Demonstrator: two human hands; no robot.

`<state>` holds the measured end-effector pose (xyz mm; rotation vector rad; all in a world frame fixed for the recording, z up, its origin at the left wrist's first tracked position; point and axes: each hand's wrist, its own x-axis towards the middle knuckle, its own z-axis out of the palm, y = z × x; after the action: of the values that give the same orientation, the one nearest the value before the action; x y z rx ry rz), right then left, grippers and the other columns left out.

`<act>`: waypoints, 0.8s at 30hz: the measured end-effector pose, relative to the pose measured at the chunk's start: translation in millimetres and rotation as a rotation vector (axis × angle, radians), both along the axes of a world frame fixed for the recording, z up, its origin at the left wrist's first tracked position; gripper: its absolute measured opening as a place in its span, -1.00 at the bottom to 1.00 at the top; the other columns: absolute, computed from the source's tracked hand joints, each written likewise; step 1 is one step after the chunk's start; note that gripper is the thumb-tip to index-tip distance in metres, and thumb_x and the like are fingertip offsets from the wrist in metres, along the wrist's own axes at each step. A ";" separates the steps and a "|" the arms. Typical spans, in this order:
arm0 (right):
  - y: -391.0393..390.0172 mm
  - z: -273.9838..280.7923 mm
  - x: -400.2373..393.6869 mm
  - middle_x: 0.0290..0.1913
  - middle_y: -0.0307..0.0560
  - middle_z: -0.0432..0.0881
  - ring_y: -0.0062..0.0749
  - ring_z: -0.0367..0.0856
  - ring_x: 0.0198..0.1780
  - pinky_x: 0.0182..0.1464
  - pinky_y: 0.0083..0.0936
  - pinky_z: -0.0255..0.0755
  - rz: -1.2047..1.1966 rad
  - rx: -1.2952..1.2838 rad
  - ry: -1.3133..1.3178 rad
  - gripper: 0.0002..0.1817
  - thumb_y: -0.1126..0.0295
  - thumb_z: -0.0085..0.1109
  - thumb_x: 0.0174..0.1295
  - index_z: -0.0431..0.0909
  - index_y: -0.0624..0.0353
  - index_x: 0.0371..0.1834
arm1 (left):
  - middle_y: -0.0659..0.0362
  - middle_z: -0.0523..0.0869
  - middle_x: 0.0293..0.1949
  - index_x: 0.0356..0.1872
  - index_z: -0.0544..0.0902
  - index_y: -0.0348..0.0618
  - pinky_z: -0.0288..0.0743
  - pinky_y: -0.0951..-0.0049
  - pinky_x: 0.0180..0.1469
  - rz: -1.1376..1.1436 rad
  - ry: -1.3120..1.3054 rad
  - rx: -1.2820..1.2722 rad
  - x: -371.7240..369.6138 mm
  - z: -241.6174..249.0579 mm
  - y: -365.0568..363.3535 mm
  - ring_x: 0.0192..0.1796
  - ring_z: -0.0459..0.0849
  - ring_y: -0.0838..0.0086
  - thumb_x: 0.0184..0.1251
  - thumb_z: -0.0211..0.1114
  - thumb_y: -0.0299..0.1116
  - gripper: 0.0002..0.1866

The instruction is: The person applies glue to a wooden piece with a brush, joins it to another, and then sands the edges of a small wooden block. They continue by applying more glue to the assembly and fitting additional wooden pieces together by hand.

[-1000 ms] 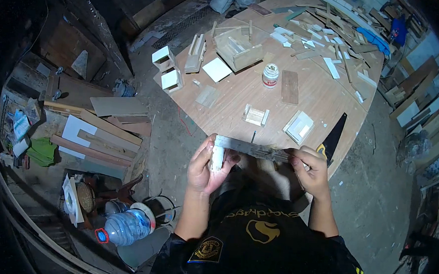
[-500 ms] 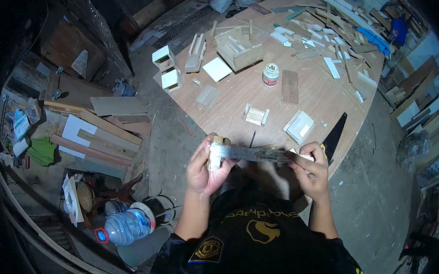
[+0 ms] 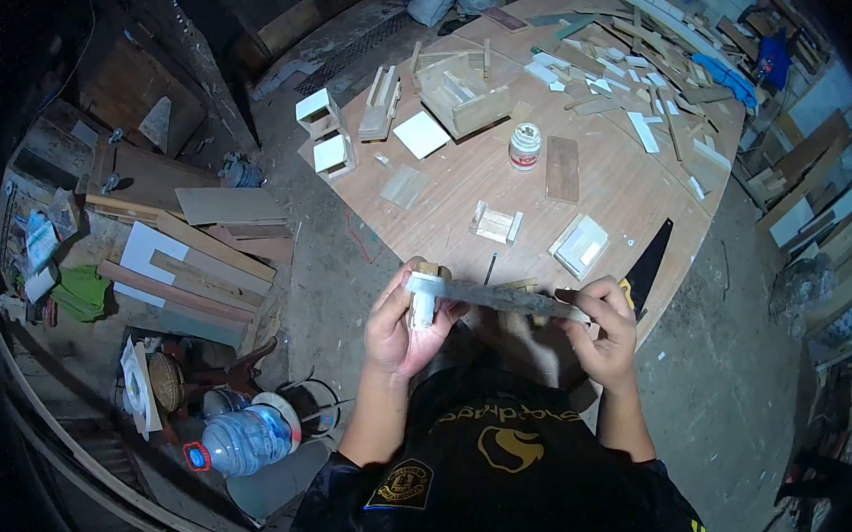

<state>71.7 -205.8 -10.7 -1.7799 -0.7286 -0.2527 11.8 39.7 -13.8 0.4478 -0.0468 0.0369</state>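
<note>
A small white-and-wood piece [image 3: 423, 309] is upright in my left hand [image 3: 394, 327], whose fingers wrap round it. A long, flat grey tool like a file or blade [image 3: 501, 298] reaches across from its top to my right hand [image 3: 608, 326], which is closed on the tool's right end. The tool's left end lies over the upper part of the piece. Below the tool, the area between my hands is dim and partly hidden.
On the wooden table [image 3: 448, 205] stand a glue jar [image 3: 525, 147], a wooden box [image 3: 466, 99], small white-topped pieces [image 3: 579, 245] and a brown board [image 3: 563, 169]. A black saw [image 3: 649, 263] lies at the right edge. Wood scraps [image 3: 638, 84] cover the far right.
The tool's left end has risen slightly to the top of the piece, and the piece has turned a little. My right hand has shifted slightly.
</note>
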 end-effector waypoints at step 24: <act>-7.6 -12.5 10.1 -0.61 -0.19 0.29 -0.52 0.23 -0.58 -0.52 -0.49 0.07 0.177 0.030 0.161 -0.75 0.48 0.30 0.05 0.64 0.38 -0.20 | 0.12 0.48 -0.28 -0.19 0.50 -0.22 0.29 0.25 -0.13 0.011 0.004 0.079 0.0 0.7 0.1 -0.26 0.37 0.35 0.41 0.08 -0.13 -0.68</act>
<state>81.8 -213.5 -23.3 -1.6744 -0.7567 -0.0019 11.8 39.8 -13.2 0.5275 -0.0420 0.0455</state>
